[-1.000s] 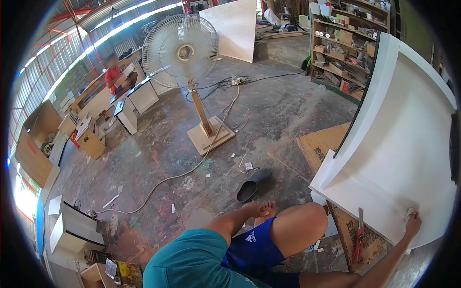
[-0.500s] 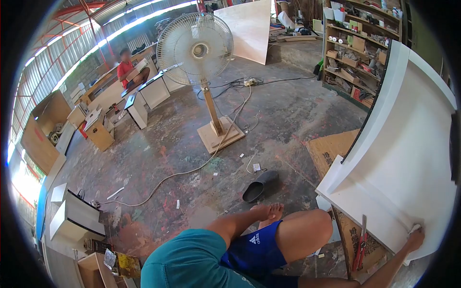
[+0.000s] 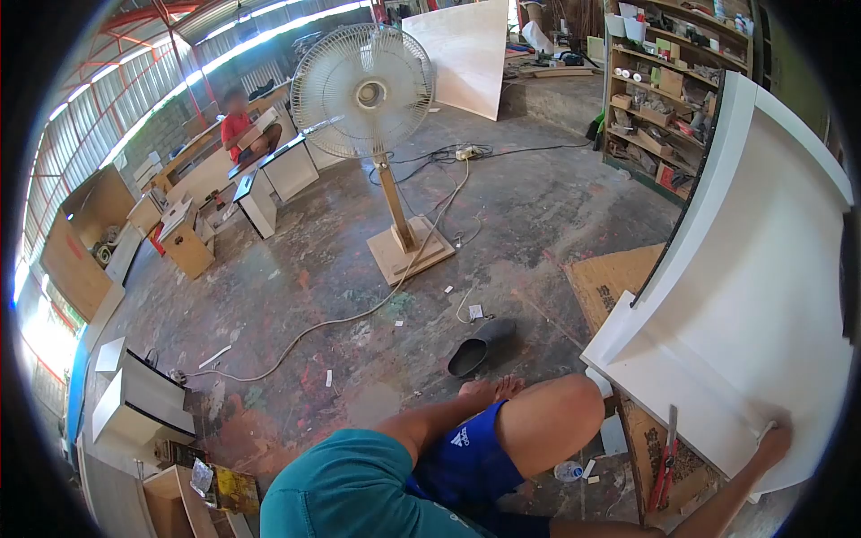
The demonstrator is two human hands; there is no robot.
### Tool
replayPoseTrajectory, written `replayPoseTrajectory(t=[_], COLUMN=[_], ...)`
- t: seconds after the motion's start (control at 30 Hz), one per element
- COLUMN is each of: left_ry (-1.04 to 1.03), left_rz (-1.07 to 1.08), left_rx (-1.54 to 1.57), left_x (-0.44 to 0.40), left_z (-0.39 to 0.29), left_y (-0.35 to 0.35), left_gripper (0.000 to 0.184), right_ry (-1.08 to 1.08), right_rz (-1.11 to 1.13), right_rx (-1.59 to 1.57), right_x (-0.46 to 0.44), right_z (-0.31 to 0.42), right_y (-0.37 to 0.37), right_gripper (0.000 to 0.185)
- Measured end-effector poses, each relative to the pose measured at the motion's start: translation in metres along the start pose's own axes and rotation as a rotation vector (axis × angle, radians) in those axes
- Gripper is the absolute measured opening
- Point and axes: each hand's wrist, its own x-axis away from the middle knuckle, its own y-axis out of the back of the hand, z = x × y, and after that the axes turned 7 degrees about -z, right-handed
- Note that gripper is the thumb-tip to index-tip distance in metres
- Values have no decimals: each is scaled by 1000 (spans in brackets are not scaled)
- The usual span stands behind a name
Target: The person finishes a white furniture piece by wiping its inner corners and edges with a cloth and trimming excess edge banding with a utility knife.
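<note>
My right hand (image 3: pixel 773 446) is closed on a small whitish wad (image 3: pixel 768 429), pressed to the inner face of a large white curved panel piece (image 3: pixel 717 359). The fingers are partly blurred and the wad's material cannot be made out. My left arm reaches down past the blue shorts, and my left hand (image 3: pixel 478 391) rests by my bare foot (image 3: pixel 508 387); its fingers are hidden. Beside the white piece, a red-handled tool with a metal blade (image 3: pixel 665 468) lies on flattened cardboard (image 3: pixel 619 273).
A dark rubber shoe (image 3: pixel 482 348) lies on the floor ahead. Beyond it stands a fan (image 3: pixel 395 206) on a wooden base, its cable crossing the floor. White box parts (image 3: pixel 143 399) are at left. A person in red (image 3: pixel 235 128) sits far back; shelves (image 3: pixel 668 90) stand at back right.
The view has swung left since the first frame, so the surroundings sit further right. My raised knee has shifted slightly left since the middle frame. My right hand remains at the white panel with the wad.
</note>
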Motion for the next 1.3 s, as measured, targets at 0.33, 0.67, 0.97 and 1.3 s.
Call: replayPoseTrajectory(t=[0.33, 0.67, 0.97, 1.3], left_ry=[-185, -233, -36, 36], left_rz=[-39, -134, -74, -27], left_rx=[-64, -60, 86, 146], left_x=[6, -1, 11, 23], left_z=[-4, -3, -1, 10], left_y=[21, 14, 29, 37], left_gripper=[44, 36, 30, 34], right_ry=[-27, 207, 477, 539], right_rz=[165, 246, 458, 380], right_rx=[-23, -215, -506, -622], right_x=[-3, 29, 91, 92], right_z=[31, 195, 326, 327], right_y=[25, 136, 206, 219], right_gripper=[37, 21, 28, 35])
